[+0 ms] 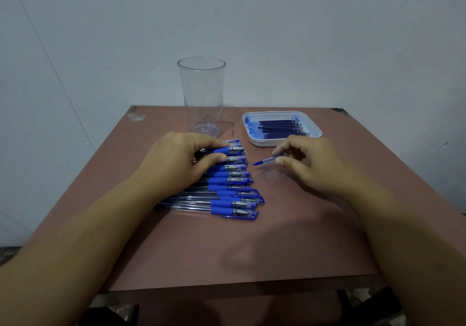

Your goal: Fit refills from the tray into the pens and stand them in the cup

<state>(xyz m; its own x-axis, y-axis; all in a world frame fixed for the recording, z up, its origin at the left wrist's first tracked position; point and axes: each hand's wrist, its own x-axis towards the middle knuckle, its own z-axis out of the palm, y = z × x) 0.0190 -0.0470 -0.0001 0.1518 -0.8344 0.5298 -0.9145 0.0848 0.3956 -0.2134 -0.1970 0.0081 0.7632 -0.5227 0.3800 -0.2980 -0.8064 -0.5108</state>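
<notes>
Left grip (181,159) clasps a pen (219,150) palm-down; right grip (310,164) pinches a blue-tipped clear piece (266,161).

On the table (252,245) the cup (201,93) stands at the back; the tray (257,141), refills (277,126) in it, lies to its right; pens (227,192) lie in a row before the cup; the left hand (176,159) grips the farthest; the right hand (307,159) pinches a pen piece (264,161) before the tray.
</notes>
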